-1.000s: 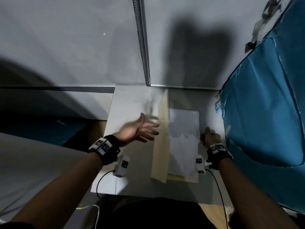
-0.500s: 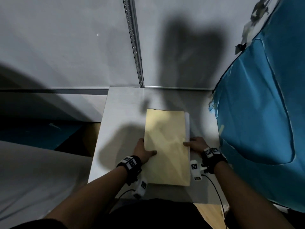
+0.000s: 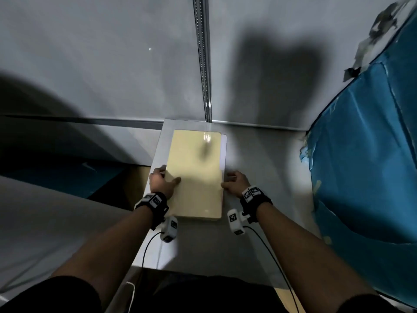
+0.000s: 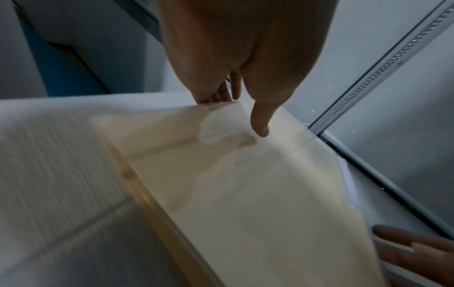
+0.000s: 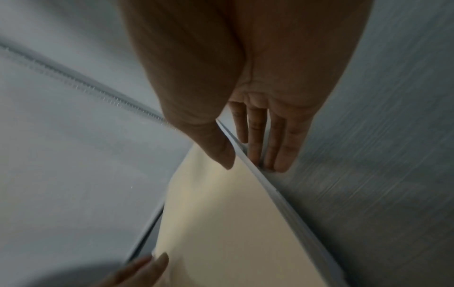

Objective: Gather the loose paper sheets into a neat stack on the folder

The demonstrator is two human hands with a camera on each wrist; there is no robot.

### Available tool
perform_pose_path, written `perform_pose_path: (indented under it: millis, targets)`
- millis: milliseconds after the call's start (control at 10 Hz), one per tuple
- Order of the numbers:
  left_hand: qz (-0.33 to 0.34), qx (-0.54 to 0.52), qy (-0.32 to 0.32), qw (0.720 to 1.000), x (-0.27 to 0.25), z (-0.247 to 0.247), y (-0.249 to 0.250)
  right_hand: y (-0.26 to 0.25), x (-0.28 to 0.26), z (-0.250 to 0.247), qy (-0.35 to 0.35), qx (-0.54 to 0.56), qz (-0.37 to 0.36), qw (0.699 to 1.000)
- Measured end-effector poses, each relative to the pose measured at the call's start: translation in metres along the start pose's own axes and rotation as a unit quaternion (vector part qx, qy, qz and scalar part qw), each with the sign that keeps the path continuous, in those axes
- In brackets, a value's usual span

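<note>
Because the folder [image 3: 196, 175] is thin card closed over loose sheets [image 3: 223, 152], it is judged light and flexible. It is likely to sag if lifted by one edge. The cover shows a bright glare near its far end, so the surface is probably smooth and may slip under dry fingers. The recommended hold is at both long edges at mid-length, thumb on top and fingers beneath. Keep pressure on the right edge, where the sheets could slide out.

The folder lies flat on the table [image 3: 259, 154], long axis running near to far. It sits toward the table's left side, with its far end close to the wall.

Appearance: pale cream, rectangular, with rounded far corners. White sheets protrude as a narrow strip along the right edge. A dark smudge, apparently a reflection, sits beside the glare.

Left hand [image 3: 161, 182]: it grips the left edge. The thumb [image 4: 260, 124] is laid on the cover and the fingers curl down over the edge, their tips hidden.

Right hand [image 3: 237, 184]: it is extended, not clenched. The fingers [image 5: 280, 147] lie straight on the table against the right edge, touching the sheets, and the thumb rests on the cover.

A blue cover [image 3: 365, 154] hangs to the right, well apart from the folder.
</note>
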State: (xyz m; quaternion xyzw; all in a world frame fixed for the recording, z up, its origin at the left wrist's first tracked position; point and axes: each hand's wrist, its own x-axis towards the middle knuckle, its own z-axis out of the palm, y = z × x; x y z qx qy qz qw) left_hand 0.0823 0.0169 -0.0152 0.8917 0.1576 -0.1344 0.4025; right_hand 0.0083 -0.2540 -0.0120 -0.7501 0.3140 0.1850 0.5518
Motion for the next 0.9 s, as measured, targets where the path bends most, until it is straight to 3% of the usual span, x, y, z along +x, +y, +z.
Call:
perform_pose_path:
  millis: [100, 300, 400, 800, 900]
  targets:
    - [-0.009, 0.004, -0.025, 1.000, 0.015, -0.009, -0.003, -0.013, -0.002, 0.017, -0.010, -0.041, -0.032, 0.999]
    - [0.036, 0.138, -0.086, 0.986, 0.018, -0.012, -0.013, -0.016, -0.003, 0.032, -0.019, -0.075, -0.092, 0.993]
    - [0.065, 0.160, -0.080, 0.982, 0.015, -0.010, -0.014, -0.015, -0.002, 0.032, -0.018, -0.079, -0.104, 0.991]
    - [0.074, 0.142, -0.085, 0.983, 0.011, -0.009, -0.014, -0.005, 0.004, 0.023, -0.019, -0.083, -0.077, 0.993]
    - [0.153, 0.122, -0.015, 0.981, 0.010, -0.002, -0.030, 0.016, 0.000, 0.006, -0.022, -0.048, -0.073, 0.996]
